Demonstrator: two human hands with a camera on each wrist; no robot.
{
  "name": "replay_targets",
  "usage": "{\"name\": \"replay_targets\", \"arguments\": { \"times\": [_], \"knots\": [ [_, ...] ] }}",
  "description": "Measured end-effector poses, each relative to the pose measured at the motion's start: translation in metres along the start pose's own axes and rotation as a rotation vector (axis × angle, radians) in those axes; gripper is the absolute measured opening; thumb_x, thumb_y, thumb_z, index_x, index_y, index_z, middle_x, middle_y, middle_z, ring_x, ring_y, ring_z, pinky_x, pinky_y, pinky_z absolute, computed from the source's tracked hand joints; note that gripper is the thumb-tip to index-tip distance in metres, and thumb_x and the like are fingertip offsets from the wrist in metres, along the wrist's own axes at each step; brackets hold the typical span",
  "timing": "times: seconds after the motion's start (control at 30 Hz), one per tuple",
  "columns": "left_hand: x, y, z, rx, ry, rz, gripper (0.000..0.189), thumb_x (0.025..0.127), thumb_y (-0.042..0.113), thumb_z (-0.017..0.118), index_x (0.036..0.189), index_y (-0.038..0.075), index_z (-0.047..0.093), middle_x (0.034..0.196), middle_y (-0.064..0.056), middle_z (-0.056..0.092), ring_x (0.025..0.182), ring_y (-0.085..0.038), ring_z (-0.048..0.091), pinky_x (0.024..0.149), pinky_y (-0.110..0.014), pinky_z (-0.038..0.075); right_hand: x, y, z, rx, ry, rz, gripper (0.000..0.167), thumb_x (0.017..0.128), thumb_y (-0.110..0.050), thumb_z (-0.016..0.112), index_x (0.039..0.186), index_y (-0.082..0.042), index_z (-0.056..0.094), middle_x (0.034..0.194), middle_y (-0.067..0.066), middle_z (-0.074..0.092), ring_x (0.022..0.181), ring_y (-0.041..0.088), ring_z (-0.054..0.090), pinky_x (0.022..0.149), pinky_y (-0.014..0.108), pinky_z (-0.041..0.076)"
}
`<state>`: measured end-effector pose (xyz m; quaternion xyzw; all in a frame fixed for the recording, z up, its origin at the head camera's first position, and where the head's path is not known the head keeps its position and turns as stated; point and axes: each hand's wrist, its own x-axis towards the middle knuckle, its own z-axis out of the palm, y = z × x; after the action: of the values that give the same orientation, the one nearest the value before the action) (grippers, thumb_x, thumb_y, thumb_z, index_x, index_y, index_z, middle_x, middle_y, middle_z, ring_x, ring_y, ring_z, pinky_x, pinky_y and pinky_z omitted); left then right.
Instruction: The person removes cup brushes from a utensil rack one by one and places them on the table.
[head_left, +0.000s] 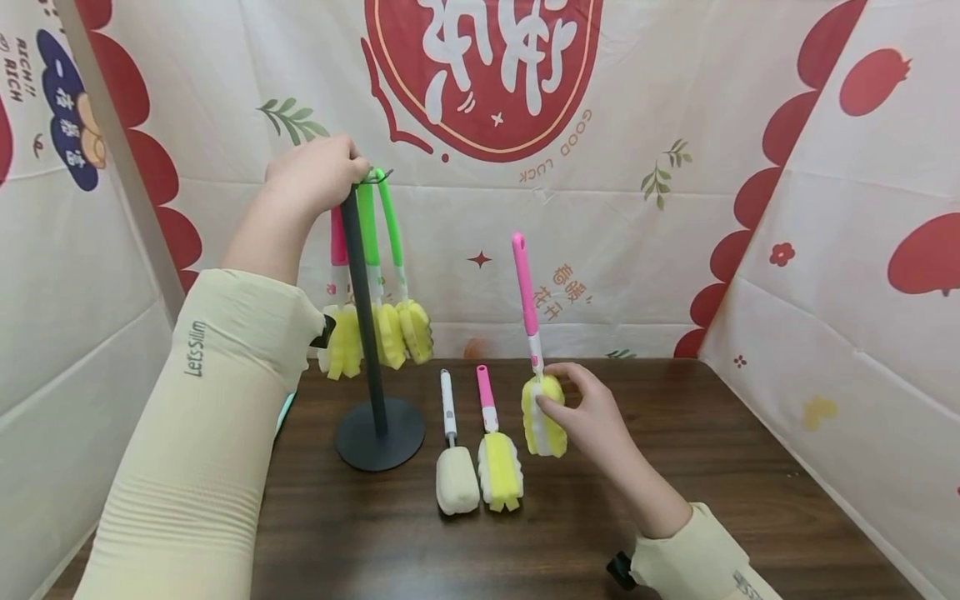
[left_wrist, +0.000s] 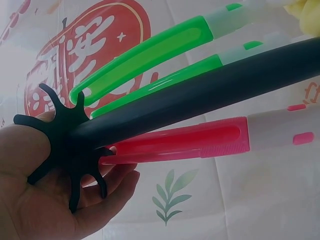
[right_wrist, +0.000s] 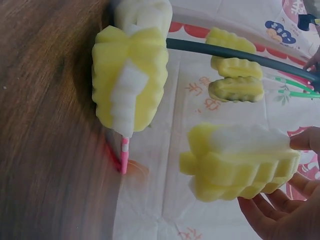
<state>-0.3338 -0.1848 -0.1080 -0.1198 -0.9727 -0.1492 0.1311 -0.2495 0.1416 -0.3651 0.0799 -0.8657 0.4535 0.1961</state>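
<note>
My left hand [head_left: 318, 171] grips the top of a black hook stand [head_left: 362, 292]; the left wrist view shows its palm and fingers around the hooks [left_wrist: 65, 135]. A pink-handled sponge brush [head_left: 339, 242] and two green-handled sponge brushes [head_left: 368, 229] hang there, yellow heads down. Farther right, my right hand [head_left: 592, 417] pinches the yellow and white sponge head [right_wrist: 240, 162] of another pink-handled brush [head_left: 527, 300]. It is held upright above the table, handle up. Left of it lie a pink-handled brush [head_left: 501, 471] and a white-handled brush with a cream sponge [head_left: 457, 481].
The stand's round black base [head_left: 360, 442] rests on the dark wooden table [head_left: 712, 467]. Printed white cloth [head_left: 450, 242] walls in the back and both sides. A light-blue edge [head_left: 285, 412] shows behind my left sleeve.
</note>
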Motion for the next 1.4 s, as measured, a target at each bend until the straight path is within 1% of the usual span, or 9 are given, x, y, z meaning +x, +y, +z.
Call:
{"name": "replay_targets", "arguments": {
  "times": [0.33,0.57,0.67,0.83,1.0,1.1,1.27,1.4],
  "knots": [
    [0.000,-0.001,0.001,-0.002,-0.008,-0.006,0.040,0.100,0.026,0.032,0.128,0.001,0.045,0.104,-0.017,0.052,0.094,-0.031,0.051,0.079,-0.046,0.040,-0.014,-0.002,-0.007,-0.012,-0.029,0.033,0.036,0.085,-0.011,0.075,0.118,-0.005,0.062,0.110,0.010,0.061,0.089,0.026,0.061,0.073,0.033,0.053],
    [0.000,0.001,0.000,0.007,-0.008,-0.004,0.040,0.100,0.026,0.032,0.128,0.000,0.045,0.103,-0.017,0.053,0.093,-0.031,0.051,0.078,-0.046,0.040,-0.016,0.000,-0.009,0.008,-0.032,0.065,0.035,0.085,-0.015,0.076,0.115,-0.004,0.063,0.103,0.010,0.062,0.081,0.022,0.060,0.067,0.031,0.052],
    [0.001,0.002,0.000,0.010,-0.010,-0.005,0.040,0.100,0.026,0.032,0.128,0.001,0.045,0.103,-0.017,0.053,0.093,-0.031,0.051,0.079,-0.045,0.039,-0.016,0.003,-0.010,0.014,-0.034,0.083,0.035,0.084,-0.017,0.077,0.115,-0.004,0.064,0.100,0.010,0.062,0.079,0.022,0.060,0.066,0.031,0.052],
    [0.002,0.002,0.000,0.010,-0.012,-0.008,0.041,0.100,0.026,0.031,0.129,0.001,0.045,0.105,-0.017,0.052,0.094,-0.031,0.051,0.079,-0.046,0.039,-0.016,0.009,-0.010,0.028,-0.038,0.114,0.036,0.084,-0.016,0.077,0.115,-0.004,0.064,0.098,0.011,0.061,0.081,0.025,0.060,0.064,0.031,0.052],
    [0.001,0.001,-0.001,0.003,-0.011,-0.008,0.040,0.100,0.026,0.031,0.128,0.001,0.045,0.104,-0.017,0.052,0.093,-0.031,0.051,0.079,-0.045,0.039,-0.015,0.013,-0.008,0.036,-0.046,0.129,0.036,0.083,-0.016,0.077,0.115,-0.004,0.063,0.097,0.012,0.061,0.081,0.025,0.060,0.062,0.032,0.053],
    [0.000,0.002,-0.002,0.001,-0.010,-0.007,0.040,0.100,0.025,0.030,0.128,0.001,0.045,0.105,-0.017,0.052,0.094,-0.031,0.050,0.078,-0.045,0.039,-0.015,0.015,-0.009,0.021,-0.053,0.138,0.036,0.084,-0.017,0.077,0.115,-0.005,0.063,0.096,0.011,0.061,0.082,0.024,0.059,0.062,0.033,0.053],
    [-0.001,0.002,-0.002,0.002,-0.009,-0.005,0.040,0.100,0.025,0.030,0.128,0.000,0.045,0.105,-0.017,0.052,0.095,-0.031,0.050,0.079,-0.046,0.039,-0.012,0.018,-0.012,-0.021,-0.056,0.135,0.035,0.085,-0.020,0.077,0.114,-0.005,0.064,0.095,0.009,0.062,0.083,0.023,0.059,0.066,0.032,0.051],
    [0.000,0.001,-0.002,0.000,-0.020,-0.010,0.041,0.100,0.025,0.031,0.129,0.000,0.045,0.106,-0.017,0.051,0.095,-0.031,0.049,0.080,-0.047,0.038,-0.011,0.021,-0.014,-0.025,-0.069,0.135,0.038,0.085,-0.024,0.077,0.115,-0.003,0.064,0.095,0.008,0.062,0.084,0.022,0.058,0.066,0.032,0.049]
  ]
}}
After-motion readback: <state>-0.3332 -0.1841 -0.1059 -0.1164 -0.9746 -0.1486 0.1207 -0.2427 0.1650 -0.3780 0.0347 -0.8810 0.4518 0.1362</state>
